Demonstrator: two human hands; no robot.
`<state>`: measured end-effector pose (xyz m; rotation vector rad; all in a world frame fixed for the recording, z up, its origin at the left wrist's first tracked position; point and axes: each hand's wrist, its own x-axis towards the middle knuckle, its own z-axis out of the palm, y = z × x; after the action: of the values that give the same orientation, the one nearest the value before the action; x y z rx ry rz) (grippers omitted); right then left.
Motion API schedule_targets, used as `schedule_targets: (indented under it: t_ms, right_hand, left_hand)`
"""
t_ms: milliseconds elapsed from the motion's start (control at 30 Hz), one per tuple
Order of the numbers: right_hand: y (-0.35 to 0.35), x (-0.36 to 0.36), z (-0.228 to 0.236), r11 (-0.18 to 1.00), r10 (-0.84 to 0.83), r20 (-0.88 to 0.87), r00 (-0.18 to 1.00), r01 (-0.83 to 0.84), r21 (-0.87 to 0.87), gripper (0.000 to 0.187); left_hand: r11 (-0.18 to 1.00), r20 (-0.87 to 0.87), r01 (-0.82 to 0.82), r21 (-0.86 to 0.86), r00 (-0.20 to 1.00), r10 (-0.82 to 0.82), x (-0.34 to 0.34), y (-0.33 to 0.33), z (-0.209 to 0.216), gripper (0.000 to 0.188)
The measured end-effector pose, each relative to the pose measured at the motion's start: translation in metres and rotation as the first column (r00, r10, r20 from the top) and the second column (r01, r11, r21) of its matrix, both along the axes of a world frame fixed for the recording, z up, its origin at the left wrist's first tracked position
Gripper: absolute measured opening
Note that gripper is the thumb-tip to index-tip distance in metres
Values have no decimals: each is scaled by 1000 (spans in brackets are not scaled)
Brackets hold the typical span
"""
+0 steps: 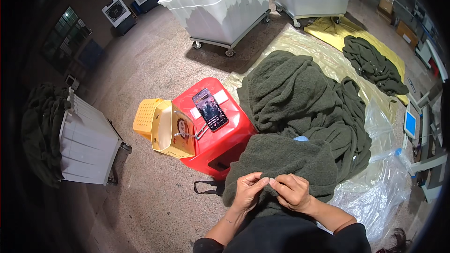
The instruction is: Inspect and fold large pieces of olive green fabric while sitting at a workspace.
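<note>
A dark green fleece garment (293, 159) lies across my lap. My left hand (248, 191) is closed in a pinch on its near edge. Close beside it, my right hand (293, 193) pinches at the same spot, thumbs almost touching. A tiny whitish bit (272, 181) shows between the fingertips, too small to make out. Just beyond the garment, a heap of the same green fleece (286, 91) rises on plastic sheeting, with a small light blue patch (301, 138) showing at the heap's near side.
On my left stands a red stool (218, 157) bearing a phone (210, 109), a small metal tool (202, 132) and a yellow paper box (180, 136). Wheeled grey bins (229, 14) stand ahead; a white cart (89, 145) holds green cloth at far left. More fleece (372, 65) lies right.
</note>
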<state>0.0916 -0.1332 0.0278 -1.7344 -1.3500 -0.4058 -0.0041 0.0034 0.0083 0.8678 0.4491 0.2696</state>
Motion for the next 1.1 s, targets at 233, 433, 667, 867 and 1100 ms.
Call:
schedule_targets:
  t_ms: [233, 433, 667, 867, 1100]
  right_hand:
    - [-5, 18, -3, 987, 118, -565, 817, -160, -25, 25]
    - [-1, 38, 5, 947, 82, -637, 766, -260, -190, 28]
    - [1, 20, -10, 982, -24, -424, 905, -59, -181, 16]
    - [12, 15, -19, 989, -125, -516, 847, 63, -136, 15]
    - [6, 18, -21, 993, -107, -561, 821, 64, -96, 26]
  left_hand:
    - [953, -96, 28, 303, 995, 1, 1, 0, -5, 12]
    - [851, -28, 48, 523, 999, -39, 13, 7, -6, 12]
    - [730, -14, -109, 675, 987, 160, 18, -9, -20, 10]
    - [664, 135, -204, 720, 979, 154, 24, -13, -19, 8]
    - [723, 48, -29, 690, 999, -6, 29, -6, -20, 25]
